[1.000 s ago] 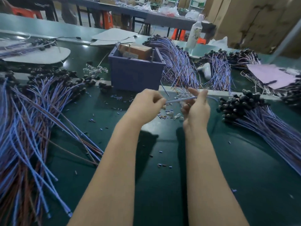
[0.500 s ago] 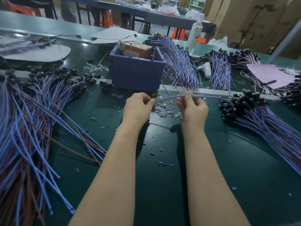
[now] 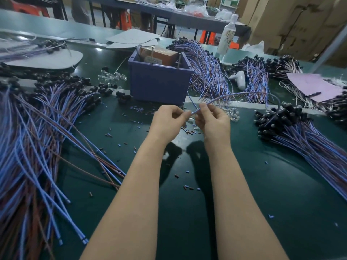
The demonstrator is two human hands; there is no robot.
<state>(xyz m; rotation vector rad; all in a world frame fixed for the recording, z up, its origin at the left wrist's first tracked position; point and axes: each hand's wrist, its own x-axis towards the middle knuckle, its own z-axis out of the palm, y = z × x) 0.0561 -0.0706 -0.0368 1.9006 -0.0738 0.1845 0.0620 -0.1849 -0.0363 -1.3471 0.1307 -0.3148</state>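
Both hands are raised just above the green table (image 3: 281, 184), close together. The right hand (image 3: 213, 122) pinches a blue wire (image 3: 244, 93) between thumb and forefinger, the other fingers loosely curled beneath. The left hand (image 3: 169, 121) is curled too, its thumb and forefinger meeting on the wire's near tip, just left of the right hand's grip. From the right hand the wire rises in an arc to the right and comes down into the black-capped wire bundle (image 3: 300, 132), which lies well to the right of that hand.

Short cut bits of insulation (image 3: 188, 131) are scattered on the table directly under and around the hands. Small clear parts (image 3: 232, 113) lie just beyond the right hand.

Beyond both hands stands a blue bin (image 3: 159, 83) with a brown box (image 3: 159, 55) in it. The box bears a white label (image 3: 154, 60), but its print is too small to read. Farther back, beyond the right hand, a white bottle (image 3: 228, 34) carries a patterned wrap with no legible wording.

A large spread of blue and brown wires (image 3: 37, 137) fills the table far to the left of the left hand. A pink sheet (image 3: 315, 85) lies beyond the bundle on the right; no writing shows on it.
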